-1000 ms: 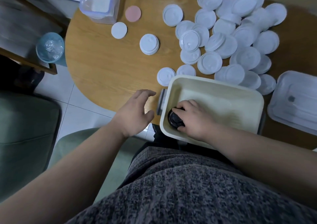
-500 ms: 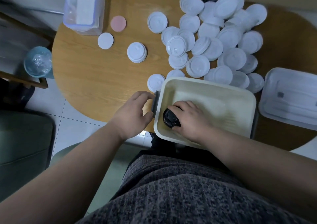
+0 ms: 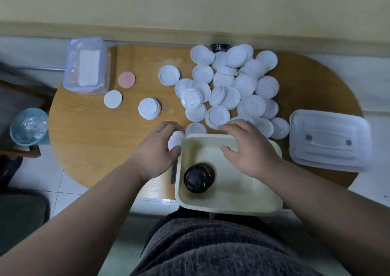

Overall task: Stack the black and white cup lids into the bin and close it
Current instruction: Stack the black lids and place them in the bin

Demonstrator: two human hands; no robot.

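Note:
A cream bin [image 3: 230, 205] sits at the table's near edge. A stack of black lids [image 3: 198, 178] stands in its near left corner, with no hand on it. My right hand [image 3: 247, 151] hovers over the bin's far rim, fingers spread and holding nothing, reaching toward the white lids [image 3: 236, 90] heaped behind the bin. My left hand [image 3: 157, 151] is at the bin's left side, fingers curved over a single white lid [image 3: 174, 141] on the table; its grip is hidden. The bin's translucent cover [image 3: 329, 140] lies flat to the right.
One black lid [image 3: 219, 47] peeks out behind the heap. A small white lid stack [image 3: 149, 108], a white disc [image 3: 113, 99] and a pink disc [image 3: 126, 79] lie at mid left. A clear box [image 3: 87, 66] stands far left; a blue cup [image 3: 29, 126] sits off-table.
My right hand let go of the black lid stack in the bin and rose toward the white lids. My left hand moved forward over a white lid beside the bin.

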